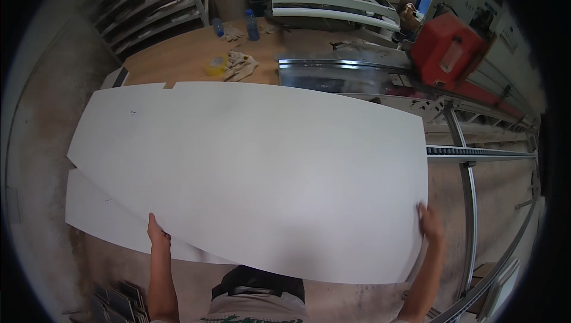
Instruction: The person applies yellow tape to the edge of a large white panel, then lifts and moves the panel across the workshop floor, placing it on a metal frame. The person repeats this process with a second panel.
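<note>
A large white panel [267, 156] spans the middle of the head view, with a small notch in its far edge towards the left. Beneath it, a second white panel [101, 207] shows along the near left, and the upper one lies askew over it. My left hand [158, 231] grips the upper panel's near edge, its fingers partly hidden. At the right end my right hand [430, 222] is closed around the side edge, fingertips on the top face. The near right corner of the upper panel sits close to my right forearm.
Behind the panels, a brown tabletop holds work gloves [239, 65], a yellow tape roll [216, 65] and a blue bottle [251, 26]. A metal saw bed [339, 74] with a red guard [446, 49] stands at far right. Metal rails [470, 216] run along the right.
</note>
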The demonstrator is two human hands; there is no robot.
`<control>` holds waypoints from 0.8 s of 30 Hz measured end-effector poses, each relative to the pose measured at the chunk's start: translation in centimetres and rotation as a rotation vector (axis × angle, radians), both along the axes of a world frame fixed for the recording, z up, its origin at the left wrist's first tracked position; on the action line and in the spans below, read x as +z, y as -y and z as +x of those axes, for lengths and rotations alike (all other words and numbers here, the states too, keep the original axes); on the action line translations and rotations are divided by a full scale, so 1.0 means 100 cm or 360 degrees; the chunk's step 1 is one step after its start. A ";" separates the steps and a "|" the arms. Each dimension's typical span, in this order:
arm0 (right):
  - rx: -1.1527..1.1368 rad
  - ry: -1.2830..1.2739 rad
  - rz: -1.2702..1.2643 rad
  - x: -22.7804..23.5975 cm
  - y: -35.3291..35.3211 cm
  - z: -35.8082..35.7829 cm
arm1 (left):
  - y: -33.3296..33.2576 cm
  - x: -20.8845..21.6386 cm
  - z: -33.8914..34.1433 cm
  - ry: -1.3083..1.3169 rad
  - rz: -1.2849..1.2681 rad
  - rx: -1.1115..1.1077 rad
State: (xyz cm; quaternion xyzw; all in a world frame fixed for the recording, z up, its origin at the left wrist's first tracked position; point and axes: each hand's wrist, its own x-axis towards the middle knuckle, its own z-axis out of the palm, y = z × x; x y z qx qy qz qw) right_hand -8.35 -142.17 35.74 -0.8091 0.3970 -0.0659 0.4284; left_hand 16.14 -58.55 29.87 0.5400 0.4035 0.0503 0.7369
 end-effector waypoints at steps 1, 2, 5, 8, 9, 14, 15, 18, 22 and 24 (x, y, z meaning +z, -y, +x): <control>-0.0093 -0.0101 -0.0107 -0.007 -0.023 -0.028 | 0.008 -0.004 0.003 0.0025 -0.0111 0.0031; -0.0280 -0.0128 -0.0154 -0.018 -0.032 -0.038 | 0.011 -0.006 0.002 0.0055 -0.0049 0.0122; -0.0464 -0.0178 -0.0233 -0.019 -0.043 -0.045 | 0.023 -0.008 0.009 0.0081 -0.0086 0.0167; -0.0491 -0.0090 -0.0119 0.002 -0.017 -0.007 | 0.042 -0.004 0.020 0.0162 -0.0142 0.0207; -0.0512 -0.0174 -0.0095 0.008 0.000 0.013 | 0.054 -0.005 0.027 0.0140 -0.0077 0.0082; -0.0171 -0.0273 -0.0257 -0.004 0.099 0.101 | 0.129 -0.014 0.048 -0.0179 0.0075 0.0072; -0.0064 -0.0207 -0.0282 -0.008 0.114 0.104 | 0.142 -0.013 0.051 -0.0152 0.0033 0.0071; -0.0268 0.0399 -0.0384 -0.015 0.113 0.083 | 0.179 -0.008 0.054 -0.0187 -0.0002 0.0125; -0.1452 0.0339 -0.0050 -0.018 -0.002 0.044 | 0.216 -0.001 0.036 -0.0214 -0.0022 0.0134; -0.1299 0.0661 0.0726 -0.047 -0.079 0.074 | 0.218 -0.001 0.023 -0.0272 -0.0015 0.0134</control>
